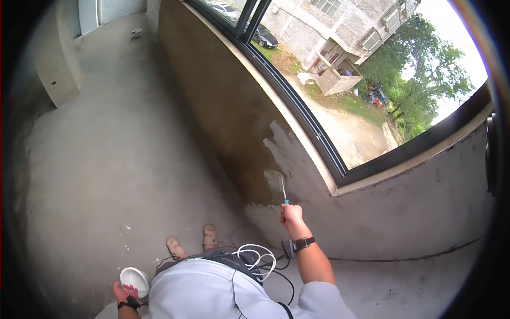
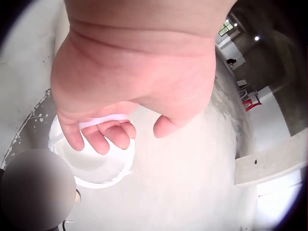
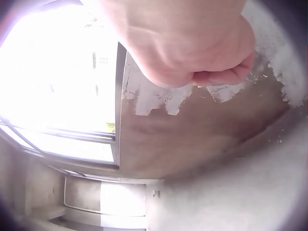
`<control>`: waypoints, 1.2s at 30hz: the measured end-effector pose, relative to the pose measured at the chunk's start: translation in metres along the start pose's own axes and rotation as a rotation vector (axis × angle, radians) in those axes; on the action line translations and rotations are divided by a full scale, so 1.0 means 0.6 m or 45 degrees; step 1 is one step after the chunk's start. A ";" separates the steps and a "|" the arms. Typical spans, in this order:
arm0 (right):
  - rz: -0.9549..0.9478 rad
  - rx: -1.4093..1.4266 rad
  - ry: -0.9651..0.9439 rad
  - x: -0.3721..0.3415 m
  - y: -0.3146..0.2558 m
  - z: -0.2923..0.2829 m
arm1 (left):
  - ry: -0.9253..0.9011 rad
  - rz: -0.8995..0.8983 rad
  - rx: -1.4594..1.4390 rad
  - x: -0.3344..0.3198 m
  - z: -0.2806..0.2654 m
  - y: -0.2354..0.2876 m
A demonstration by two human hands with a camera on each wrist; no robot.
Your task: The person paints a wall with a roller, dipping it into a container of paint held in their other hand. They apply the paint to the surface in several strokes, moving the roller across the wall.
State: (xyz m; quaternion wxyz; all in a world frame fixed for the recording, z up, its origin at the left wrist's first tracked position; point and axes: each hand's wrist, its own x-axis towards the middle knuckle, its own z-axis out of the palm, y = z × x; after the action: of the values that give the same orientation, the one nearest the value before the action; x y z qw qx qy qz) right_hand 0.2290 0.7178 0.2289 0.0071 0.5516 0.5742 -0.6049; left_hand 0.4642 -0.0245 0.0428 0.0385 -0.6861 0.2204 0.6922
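Wall point(image 1: 207, 101): dark brown stretch below the window point(image 1: 311, 119), meeting a pale grey coat point(image 1: 366, 218) along a ragged edge.
Bowl point(image 1: 140, 280): white, left of the torso point(image 1: 207, 290), well apart from the wall.
Left grip point(image 1: 125, 292): fingers curled over the bowl's rim.
Right grip point(image 1: 292, 215): closed round the scraper's blue handle, nearer the wall.
Scraper point(image 1: 283, 187): long axis pointing forward from the right grip, far end at the ragged edge.

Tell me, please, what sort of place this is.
Probably a room being finished: the floor looks like grey concrete, the wall below the window is only partly coated, and the right hand holds a scraper there.
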 end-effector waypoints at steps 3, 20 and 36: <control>-0.027 0.002 0.026 -0.046 -0.009 -0.027 | -0.090 -0.024 0.152 0.030 0.038 0.028; 0.072 -0.007 0.050 -0.221 -0.114 -0.077 | -0.158 -0.200 0.301 0.172 0.140 0.032; -0.087 -0.071 0.159 -0.066 -0.101 0.084 | 0.034 -0.143 0.022 0.089 0.021 -0.048</control>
State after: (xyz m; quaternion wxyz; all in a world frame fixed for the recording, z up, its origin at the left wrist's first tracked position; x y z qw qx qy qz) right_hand 0.1724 0.6783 0.2841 -0.0339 0.5679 0.6085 -0.5532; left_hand 0.4600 -0.0075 -0.0166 0.0802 -0.7063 0.1879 0.6778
